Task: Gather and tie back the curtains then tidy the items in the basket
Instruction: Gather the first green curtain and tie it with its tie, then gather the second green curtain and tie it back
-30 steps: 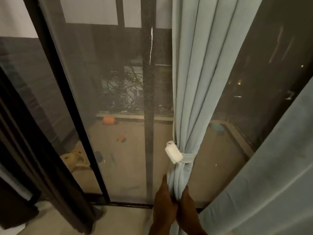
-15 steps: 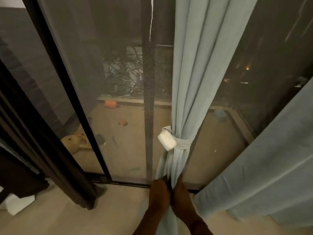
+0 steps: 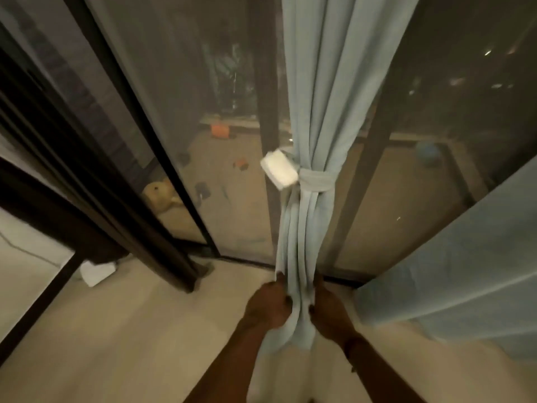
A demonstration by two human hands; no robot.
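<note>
**Both hands gripping the tied curtain**

The left hand and right hand are clutching the lower folds of the pale blue curtain, fingers curled into the fabric. A tie-back with a white block is cinching it against the glass door.

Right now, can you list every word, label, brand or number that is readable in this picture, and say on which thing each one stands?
None: no readable text shows in this view.
White block on the tieback: plain, no print visible.
Tied curtain: plain fabric.
White box on the floor: too blurred to tell whether it bears a label.
Toys outside, behind the screen: too dim and blurred to read.
</note>
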